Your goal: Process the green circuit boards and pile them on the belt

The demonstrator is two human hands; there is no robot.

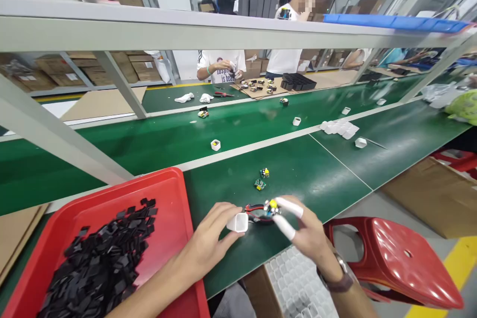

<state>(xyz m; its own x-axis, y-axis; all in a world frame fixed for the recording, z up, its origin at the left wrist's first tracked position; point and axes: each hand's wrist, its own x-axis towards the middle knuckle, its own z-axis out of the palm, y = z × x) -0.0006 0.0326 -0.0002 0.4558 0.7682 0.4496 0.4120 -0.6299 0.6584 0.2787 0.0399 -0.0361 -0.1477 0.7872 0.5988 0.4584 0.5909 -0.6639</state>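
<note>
My left hand (216, 231) is closed round a white plastic housing (238, 222), whose square open end faces right. Between the white-covered thumb and finger of my right hand (303, 226) is a small circuit board (272, 207) with a yellow component on it. The board is held a short way right of the housing, apart from it. Behind and below both lies a pair of pliers (255, 207) with red and black handles, partly hidden by the board. Two more circuit boards (260, 184) rest on the green table (298, 171) just beyond my hands.
A red tray (175, 194) with many small black pieces stands at left. White housings (215, 145) and boards lie on the green belt (164, 134). A box of white housings (294, 278) is below the table edge, near a red stool (406, 258). People work across the belt.
</note>
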